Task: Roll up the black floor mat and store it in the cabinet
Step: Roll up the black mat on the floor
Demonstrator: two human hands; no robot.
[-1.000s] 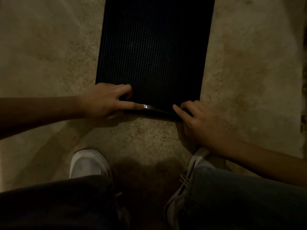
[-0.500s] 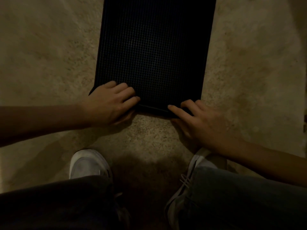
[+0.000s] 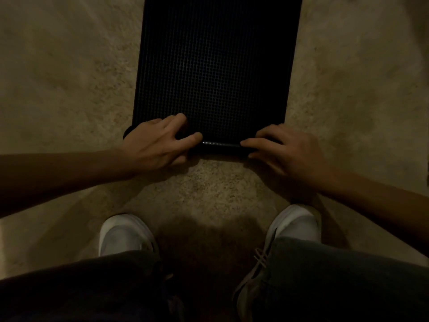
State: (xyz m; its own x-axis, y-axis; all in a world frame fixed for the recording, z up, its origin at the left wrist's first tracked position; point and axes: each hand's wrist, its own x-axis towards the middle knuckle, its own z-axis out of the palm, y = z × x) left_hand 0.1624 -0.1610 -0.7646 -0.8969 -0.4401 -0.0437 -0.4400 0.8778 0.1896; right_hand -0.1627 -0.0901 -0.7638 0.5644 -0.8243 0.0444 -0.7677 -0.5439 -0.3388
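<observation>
- Black floor mat (image 3: pixel 213 66) lies flat on the speckled floor (image 3: pixel 69 77), its long axis running away from us; its near edge is just starting to curl.
- We curl our left hand (image 3: pixel 157 141) and right hand (image 3: pixel 282 148) over that edge at opposite ends, both equally near.
- No cabinet or other container shows.

One black floor mat (image 3: pixel 213 66), near edge curled. Two bare hands: left hand (image 3: pixel 157 145), right hand (image 3: pixel 285 152). Two white sneakers: left sneaker (image 3: pixel 123 233), right sneaker (image 3: pixel 294 226). One speckled floor (image 3: pixel 69 89).
</observation>
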